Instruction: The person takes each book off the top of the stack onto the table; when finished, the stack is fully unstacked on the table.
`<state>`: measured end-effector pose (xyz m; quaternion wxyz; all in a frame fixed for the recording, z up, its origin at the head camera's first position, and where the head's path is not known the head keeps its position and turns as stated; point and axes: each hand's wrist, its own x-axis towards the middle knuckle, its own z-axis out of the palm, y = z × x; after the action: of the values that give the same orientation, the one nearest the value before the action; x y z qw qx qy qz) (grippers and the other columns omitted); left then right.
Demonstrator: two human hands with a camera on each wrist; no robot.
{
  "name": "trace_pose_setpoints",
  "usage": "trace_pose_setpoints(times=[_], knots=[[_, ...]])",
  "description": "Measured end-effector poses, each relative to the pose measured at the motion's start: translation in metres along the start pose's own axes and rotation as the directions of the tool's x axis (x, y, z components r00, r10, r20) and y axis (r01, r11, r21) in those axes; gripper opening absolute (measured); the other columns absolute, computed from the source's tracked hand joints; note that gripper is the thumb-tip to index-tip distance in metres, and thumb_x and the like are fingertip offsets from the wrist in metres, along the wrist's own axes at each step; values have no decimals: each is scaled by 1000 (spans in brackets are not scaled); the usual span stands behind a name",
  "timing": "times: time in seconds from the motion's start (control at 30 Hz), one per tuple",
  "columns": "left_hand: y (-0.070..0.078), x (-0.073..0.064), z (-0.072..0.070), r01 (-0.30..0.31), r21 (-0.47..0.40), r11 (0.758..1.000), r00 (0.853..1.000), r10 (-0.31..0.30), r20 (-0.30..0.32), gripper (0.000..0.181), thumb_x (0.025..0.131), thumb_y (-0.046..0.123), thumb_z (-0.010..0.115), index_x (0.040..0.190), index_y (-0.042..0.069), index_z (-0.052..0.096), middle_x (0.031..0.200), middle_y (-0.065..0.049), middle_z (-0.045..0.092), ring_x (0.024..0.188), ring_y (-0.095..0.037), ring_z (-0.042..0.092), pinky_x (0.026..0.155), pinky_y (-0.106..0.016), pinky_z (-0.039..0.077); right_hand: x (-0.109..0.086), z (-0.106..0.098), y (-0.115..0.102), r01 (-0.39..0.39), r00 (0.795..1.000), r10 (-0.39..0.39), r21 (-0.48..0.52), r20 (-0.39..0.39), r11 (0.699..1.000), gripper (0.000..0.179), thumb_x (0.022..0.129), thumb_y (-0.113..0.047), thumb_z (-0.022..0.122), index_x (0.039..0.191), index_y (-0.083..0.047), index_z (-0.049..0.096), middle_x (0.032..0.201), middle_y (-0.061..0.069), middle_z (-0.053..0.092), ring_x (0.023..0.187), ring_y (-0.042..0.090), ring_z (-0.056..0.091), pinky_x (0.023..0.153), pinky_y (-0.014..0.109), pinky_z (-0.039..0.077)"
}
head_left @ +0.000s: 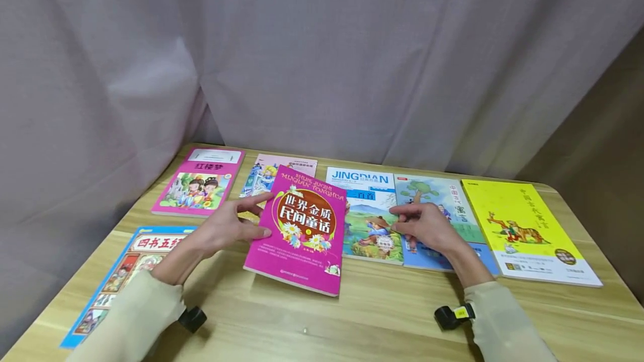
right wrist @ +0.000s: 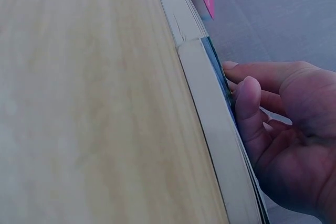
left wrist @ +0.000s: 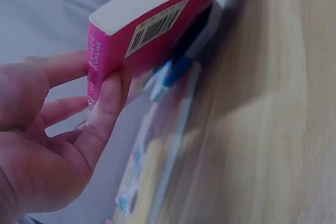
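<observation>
My left hand [head_left: 226, 229] pinches the left edge of a magenta book [head_left: 304, 228] with a round brown title panel, holding it tilted above the table. In the left wrist view, thumb and fingers [left wrist: 107, 106] grip its spine, with a barcode on the back cover. My right hand [head_left: 432, 227] hovers by the seam between a JINGDIAN book [head_left: 369, 222] with a straw-hatted figure and a green-blue book [head_left: 465, 225] with a tree. Its fingers are loosely bent with nothing between them, close over the covers in the right wrist view.
A pink book [head_left: 198, 183] and a light pink illustrated book [head_left: 256, 172], partly covered by the held one, lie at the back left. A blue-bordered book [head_left: 126, 272] lies under the left forearm, a yellow book [head_left: 523, 222] far right. A grey curtain [head_left: 322, 60] hangs behind the table [head_left: 392, 312].
</observation>
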<state>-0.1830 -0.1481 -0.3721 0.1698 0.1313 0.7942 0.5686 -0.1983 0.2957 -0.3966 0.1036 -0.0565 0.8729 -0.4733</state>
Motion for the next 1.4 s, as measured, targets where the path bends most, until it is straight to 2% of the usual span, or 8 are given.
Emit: trace_pose_setpoints(times=[0.37,0.57,0.77,1.0,1.1,1.23,1.33,1.4], knots=[[31,-32,3,-57,8,998,998,57,-32,77,91,17,84,159,30,50,137,-19,54,77,-19,71,74,-28,61,1,0,1,-4,1000,4,9,5,1000,47,98,-13,74,142,3,63,97,12,64,54,17,58,53,32,58],[34,-58,-2,-76,-16,997,996,75,-57,76,92,16,83,158,31,50,137,-18,51,75,-14,68,75,-27,61,1,0,0,-9,1000,9,14,16,1000,48,99,-13,74,143,3,62,98,12,63,55,17,59,54,33,59],[21,-96,-10,-76,-36,996,992,72,-108,77,92,14,82,160,28,48,122,-9,63,74,-13,69,69,-26,61,1,-1,-1,2,1000,-2,-1,19,1000,48,99,-12,74,143,3,62,98,12,63,57,17,60,54,33,59],[-2,-133,-14,-86,-134,987,994,75,-80,77,97,6,75,164,23,40,150,2,49,77,-17,72,67,-28,62,0,-4,0,-11,1000,11,-15,13,1000,46,98,-12,74,141,2,64,98,13,63,57,18,60,55,34,60],[-15,-143,-17,-61,-203,977,998,54,-38,77,99,2,70,166,21,37,146,6,60,82,-19,77,46,-31,49,1,-5,0,-14,1000,14,-13,14,1000,47,99,-11,74,142,2,63,98,13,62,58,18,60,55,34,59],[-33,-154,-21,-9,-289,957,999,18,32,73,103,0,64,166,27,38,137,8,69,91,-23,79,54,-34,59,1,-3,0,-13,1000,13,2,17,1000,48,98,-12,74,143,3,62,98,13,63,57,17,59,55,32,59],[-44,-159,-22,29,-353,935,996,2,88,70,105,0,59,164,33,40,141,7,67,105,-28,78,87,-40,66,1,-3,0,-7,1000,7,10,21,1000,49,99,-12,74,144,3,61,98,13,63,57,18,60,55,33,59],[-49,-161,-20,69,-375,924,993,-28,116,69,106,1,58,163,35,41,140,4,67,110,-29,77,90,-42,66,1,-2,1,-9,1000,9,12,19,1000,49,99,-12,74,144,3,61,98,13,63,57,18,60,54,33,59]])
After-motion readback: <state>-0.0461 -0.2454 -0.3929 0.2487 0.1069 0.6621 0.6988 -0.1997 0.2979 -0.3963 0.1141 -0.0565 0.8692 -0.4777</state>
